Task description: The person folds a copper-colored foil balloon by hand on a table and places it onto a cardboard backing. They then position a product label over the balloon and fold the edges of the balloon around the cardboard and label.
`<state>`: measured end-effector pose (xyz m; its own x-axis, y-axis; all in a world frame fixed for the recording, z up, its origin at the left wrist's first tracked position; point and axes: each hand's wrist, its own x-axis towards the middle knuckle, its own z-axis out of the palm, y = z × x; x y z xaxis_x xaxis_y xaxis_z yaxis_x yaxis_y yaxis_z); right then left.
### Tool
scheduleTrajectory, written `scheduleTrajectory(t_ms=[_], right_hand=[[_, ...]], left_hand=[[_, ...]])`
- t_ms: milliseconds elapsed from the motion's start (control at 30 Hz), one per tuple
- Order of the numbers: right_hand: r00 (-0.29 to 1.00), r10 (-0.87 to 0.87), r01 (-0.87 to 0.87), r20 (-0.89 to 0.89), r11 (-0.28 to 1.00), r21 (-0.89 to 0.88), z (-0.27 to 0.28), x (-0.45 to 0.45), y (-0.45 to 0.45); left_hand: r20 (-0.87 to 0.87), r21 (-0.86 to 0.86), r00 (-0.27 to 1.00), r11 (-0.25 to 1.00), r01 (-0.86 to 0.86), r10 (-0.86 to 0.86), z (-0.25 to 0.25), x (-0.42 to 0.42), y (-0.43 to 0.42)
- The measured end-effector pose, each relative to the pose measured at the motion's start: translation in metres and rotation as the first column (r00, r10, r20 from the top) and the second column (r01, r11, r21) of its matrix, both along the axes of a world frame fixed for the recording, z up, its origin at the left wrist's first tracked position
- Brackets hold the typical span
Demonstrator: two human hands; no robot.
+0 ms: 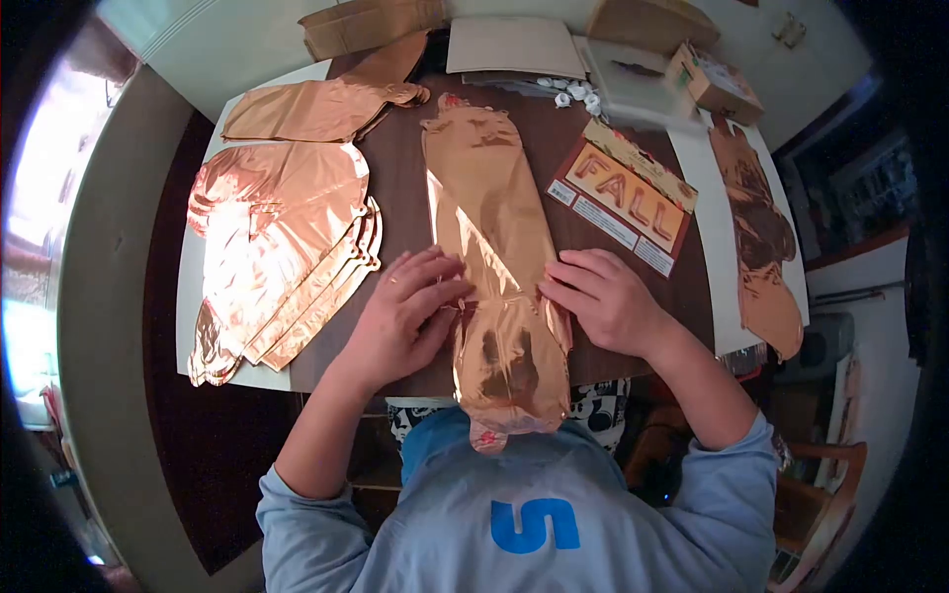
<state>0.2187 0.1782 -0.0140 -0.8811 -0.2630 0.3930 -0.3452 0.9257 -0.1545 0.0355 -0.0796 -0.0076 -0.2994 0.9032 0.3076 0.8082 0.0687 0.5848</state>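
A long, flat, uninflated copper-coloured foil balloon (484,188) lies lengthwise in front of me, its near end hanging over the table edge against my shirt. Creases cross it near the middle, and a small pinkish tab shows at each end. My left hand (407,311) grips its left edge at mid-length with curled fingers. Opposite, my right hand (608,301) pinches the right edge, the thumb mostly hidden. Just beyond the right hand lies a printed package header (628,193) reading "FALL", with pictured letter balloons.
Flat foil balloons (277,208) are stacked on the table's left side. Another foil piece (756,237) lies along the right edge. At the back are a pale flat box (516,47), small white spools (578,94), a clear plastic container (633,84) and a small cardboard box (717,84).
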Motion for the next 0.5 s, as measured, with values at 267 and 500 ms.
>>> scheduleTrajectory(t_ms=[267, 500], right_hand=[[0.966, -0.188, 0.209, 0.179, 0.972, -0.104, -0.010, -0.001, -0.011], [0.958, -0.175, 0.187, 0.226, 0.982, -0.033, -0.013, -0.009, -0.017]], left_hand=[[-0.272, -0.191, 0.961, 0.976, -0.106, 0.051, -0.013, 0.015, -0.002], [-0.302, -0.183, 0.941, 0.959, -0.215, 0.153, -0.020, 0.018, -0.004]])
